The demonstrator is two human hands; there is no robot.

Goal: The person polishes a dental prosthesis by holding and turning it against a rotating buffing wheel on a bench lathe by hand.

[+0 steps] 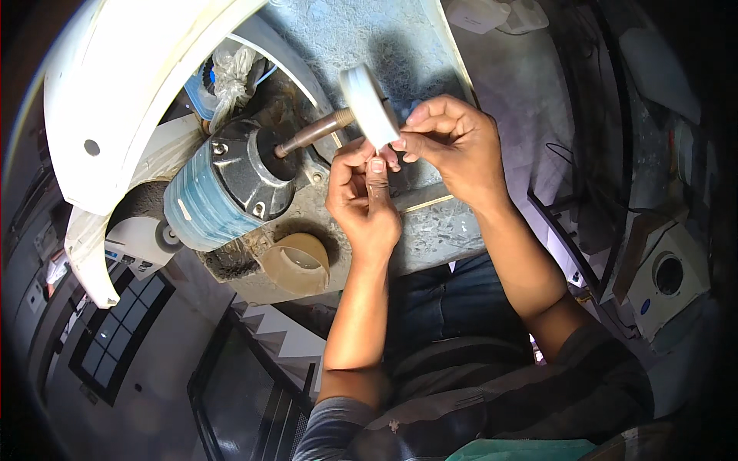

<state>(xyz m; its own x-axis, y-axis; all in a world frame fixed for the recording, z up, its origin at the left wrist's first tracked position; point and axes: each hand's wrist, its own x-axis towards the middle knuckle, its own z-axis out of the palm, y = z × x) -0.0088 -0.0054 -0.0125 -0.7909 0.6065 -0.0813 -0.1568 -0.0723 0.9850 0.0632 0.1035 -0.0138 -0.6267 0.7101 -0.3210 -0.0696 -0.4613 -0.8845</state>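
A white wheel (372, 107) sits at the end of a brown metal shaft (314, 133). The shaft comes out of a blue motor (211, 192) with a dark end cover. Just below the wheel's lower edge, my left hand (364, 192) is closed, thumb up, on something small and pale at its fingertips. My right hand (460, 150) is beside the wheel's right side, thumb and forefinger pinched together near its rim. Whatever the right fingertips hold is too small to make out. The fingertips of both hands are close together at the wheel.
A large white curved hood (115, 92) arches over the motor on the left. A tan round bowl (296, 263) stands near the front edge of the worn workbench (438, 234). Behind the motor lies a knotted clear plastic bag (234, 77). A white box with a round dark opening (666, 276) is at far right.
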